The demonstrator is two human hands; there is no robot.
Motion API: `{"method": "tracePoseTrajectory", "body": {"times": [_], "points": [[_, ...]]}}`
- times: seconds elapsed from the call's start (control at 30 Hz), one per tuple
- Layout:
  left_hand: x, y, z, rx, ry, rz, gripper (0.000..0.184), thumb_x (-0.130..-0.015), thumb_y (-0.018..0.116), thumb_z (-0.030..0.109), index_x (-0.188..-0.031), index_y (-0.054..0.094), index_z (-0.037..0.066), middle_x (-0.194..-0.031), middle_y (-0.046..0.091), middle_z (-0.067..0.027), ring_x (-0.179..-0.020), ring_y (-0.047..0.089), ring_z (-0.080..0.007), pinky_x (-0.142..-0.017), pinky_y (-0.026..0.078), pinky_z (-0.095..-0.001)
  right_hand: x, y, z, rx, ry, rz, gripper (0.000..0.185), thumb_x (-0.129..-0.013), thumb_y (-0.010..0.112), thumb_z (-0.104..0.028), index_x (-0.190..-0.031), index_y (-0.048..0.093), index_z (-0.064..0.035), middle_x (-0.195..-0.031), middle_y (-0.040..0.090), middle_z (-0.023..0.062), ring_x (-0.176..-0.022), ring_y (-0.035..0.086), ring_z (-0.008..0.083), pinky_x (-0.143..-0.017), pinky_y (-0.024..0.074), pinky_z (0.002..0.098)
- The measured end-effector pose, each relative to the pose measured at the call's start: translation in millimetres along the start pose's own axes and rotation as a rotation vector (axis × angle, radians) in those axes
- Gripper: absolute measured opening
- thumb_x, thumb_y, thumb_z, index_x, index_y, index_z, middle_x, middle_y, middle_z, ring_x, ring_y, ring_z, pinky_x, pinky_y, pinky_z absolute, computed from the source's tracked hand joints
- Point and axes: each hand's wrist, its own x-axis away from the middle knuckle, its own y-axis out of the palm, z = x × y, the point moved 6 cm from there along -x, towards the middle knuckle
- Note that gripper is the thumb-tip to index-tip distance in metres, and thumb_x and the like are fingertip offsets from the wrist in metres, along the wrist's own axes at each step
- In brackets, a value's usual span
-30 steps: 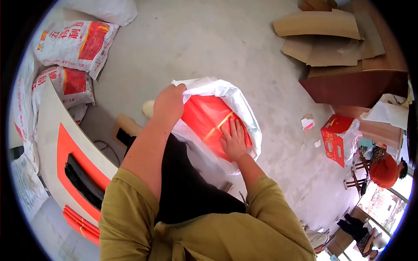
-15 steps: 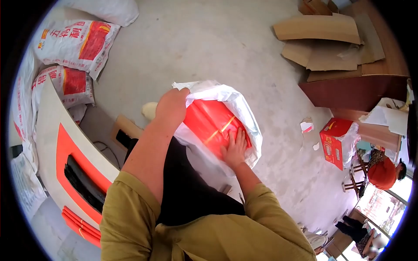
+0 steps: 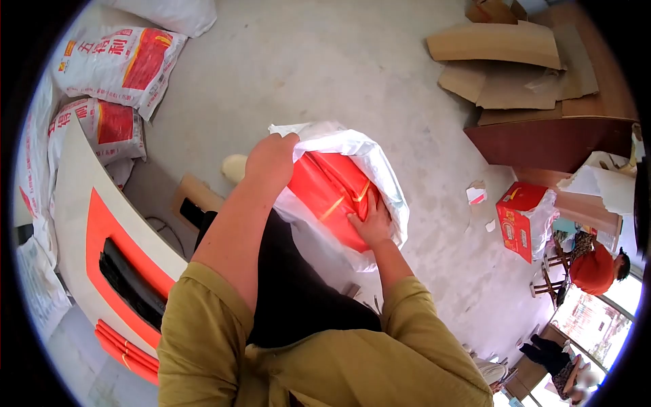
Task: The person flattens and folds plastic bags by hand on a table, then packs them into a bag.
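A white woven sack (image 3: 359, 146) stands open in front of me, with red bundles (image 3: 322, 186) tied by yellow bands inside. My left hand (image 3: 272, 159) is closed on the sack's rim at its upper left side. Inside the sack, at the right, my right hand (image 3: 374, 220) rests on the red bundles with its fingers apart, the fingertips near a yellow band.
On the left, a table (image 3: 74, 176) bears a black object (image 3: 129, 281) and red bundles (image 3: 125, 349). Printed sacks (image 3: 115, 64) lie behind it. Flattened cardboard (image 3: 495, 44), a red box (image 3: 519, 220) and a seated person (image 3: 593, 268) are at the right.
My right hand has shifted slightly over the red bundles, and a gap now shows between them. My left hand keeps the rim and has moved slightly right.
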Motion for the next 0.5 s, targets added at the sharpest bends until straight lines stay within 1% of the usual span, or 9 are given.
{"method": "tracePoseTrajectory", "body": {"times": [0.03, 0.13, 0.2, 0.3, 0.4, 0.5], "points": [[-1.6, -0.5, -1.4, -0.016, -0.012, -0.01, 0.033, -0.094, 0.056, 0.001, -0.124, 0.067, 0.011, -0.109, 0.068, -0.0169, -0.105, 0.068, -0.0375, -0.087, 0.057, -0.0479, -2.5, -0.8, 1.6, 0.041, -0.021, -0.009, 0.104, -0.088, 0.074, -0.058, -0.169, 0.024, -0.0158, -0.174, 0.008, 0.0253, -0.16, 0.011, 0.0465, -0.131, 0.012, 0.054], [2.6, -3.2, 0.6, 0.053, 0.015, 0.033, 0.023, -0.099, 0.058, 0.006, -0.12, 0.068, 0.009, -0.105, 0.067, -0.0181, -0.101, 0.067, -0.0388, -0.087, 0.054, -0.0487, 9.9, 6.0, 9.3, 0.139, -0.035, -0.06, 0.104, -0.088, 0.073, -0.059, -0.169, 0.023, -0.0165, -0.175, 0.005, 0.0244, -0.161, 0.009, 0.0461, -0.131, 0.0126, 0.0533], [3.0, 0.7, -2.3, 0.043, 0.009, 0.033, 0.023, -0.099, 0.058, 0.006, -0.12, 0.068, 0.009, -0.105, 0.067, -0.0181, -0.102, 0.067, -0.0386, -0.087, 0.054, -0.0485, 11.2, 7.9, 5.1, 0.148, -0.009, -0.085, 0.104, -0.089, 0.072, -0.059, -0.17, 0.022, -0.0168, -0.175, 0.003, 0.0244, -0.161, 0.008, 0.0455, -0.131, 0.012, 0.0545], [3.0, -1.9, -1.5, 0.04, 0.003, 0.018, 0.024, -0.1, 0.058, 0.007, -0.121, 0.068, 0.009, -0.105, 0.067, -0.0181, -0.103, 0.067, -0.0383, -0.087, 0.054, -0.048, 20.5, 6.5, 2.7, 0.299, -0.058, -0.1, 0.103, -0.09, 0.071, -0.058, -0.17, 0.019, -0.0174, -0.175, 0.004, 0.0259, -0.162, 0.005, 0.0449, -0.13, 0.0101, 0.056], [0.8, -1.3, -3.3, 0.052, -0.01, 0.013, 0.024, -0.1, 0.058, 0.007, -0.121, 0.068, 0.01, -0.106, 0.068, -0.0183, -0.103, 0.067, -0.038, -0.087, 0.054, -0.048, 31.6, 6.1, -1.2, 0.288, 0.0, 0.004, 0.1, -0.089, 0.073, -0.055, -0.168, 0.027, -0.0138, -0.172, 0.014, 0.028, -0.158, 0.015, 0.0495, -0.128, 0.014, 0.0596], [2.6, 1.6, -0.2, 0.05, 0.006, 0.011, 0.024, -0.1, 0.058, 0.008, -0.122, 0.068, 0.01, -0.107, 0.068, -0.0185, -0.104, 0.067, -0.0379, -0.087, 0.054, -0.0482, 24.4, 18.3, 11.8, 0.007, -0.081, 0.214, 0.1, -0.09, 0.073, -0.054, -0.166, 0.029, -0.0091, -0.172, 0.014, 0.0282, -0.157, 0.015, 0.0505, -0.129, 0.0132, 0.0578]]}}
